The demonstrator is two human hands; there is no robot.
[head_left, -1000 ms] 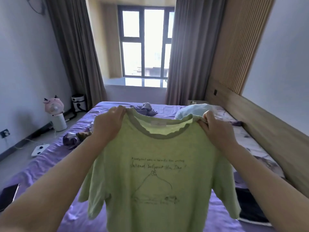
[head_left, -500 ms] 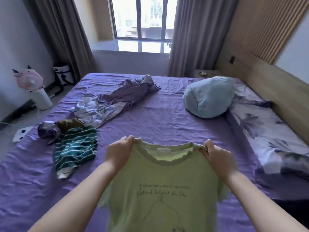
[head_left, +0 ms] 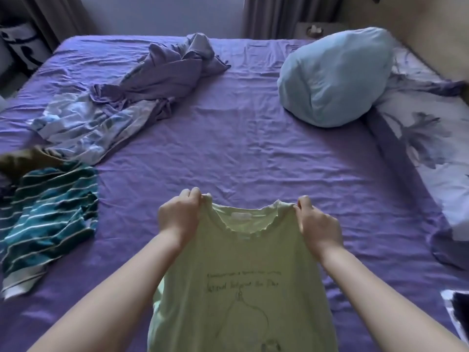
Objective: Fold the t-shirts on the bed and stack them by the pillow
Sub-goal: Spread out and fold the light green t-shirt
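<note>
Purple bed (head_left: 253,158): pillow (head_left: 332,80), perhaps three crumpled garments (head_left: 142,90).

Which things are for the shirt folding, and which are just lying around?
For the job:
green t-shirt, held at the shoulders by the left hand and right hand
striped shirt
purple garment
pale blue patterned garment
blue pillow
bed

Just lying about:
floral bedding
curtains

One head-worn view looks forward and down from the bed's (head_left: 253,153) near edge, close above it, toward the far edge.
</note>
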